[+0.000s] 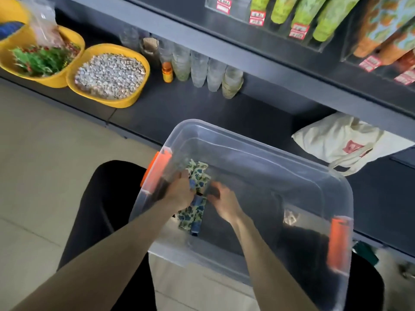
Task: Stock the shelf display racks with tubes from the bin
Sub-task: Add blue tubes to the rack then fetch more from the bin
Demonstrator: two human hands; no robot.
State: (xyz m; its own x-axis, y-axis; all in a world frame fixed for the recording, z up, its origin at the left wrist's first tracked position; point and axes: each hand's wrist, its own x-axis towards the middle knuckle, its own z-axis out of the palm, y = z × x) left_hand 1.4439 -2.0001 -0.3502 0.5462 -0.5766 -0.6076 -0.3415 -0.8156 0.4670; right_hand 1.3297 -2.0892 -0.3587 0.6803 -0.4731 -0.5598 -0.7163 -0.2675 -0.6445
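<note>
Both hands are down in the clear plastic bin (280, 171), the left hand (179, 194) curled round floral tubes (193, 213) at its left end.
The right hand (223, 204) meets them with bent fingers, but blur hides any grip. Pale tiled floor (45, 153) meets matte dark shelving (190, 108). Glossy yellow tubs (121, 103) hold grey pebbles (110, 75) and green sprigs (42, 60). Acrylic racks (314, 44) hold green tubes (303, 10).

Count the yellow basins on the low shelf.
3: the pebble basin, the plant basin left of it, and a third basin cut off at the top-left corner. More may lie out of frame.
</note>
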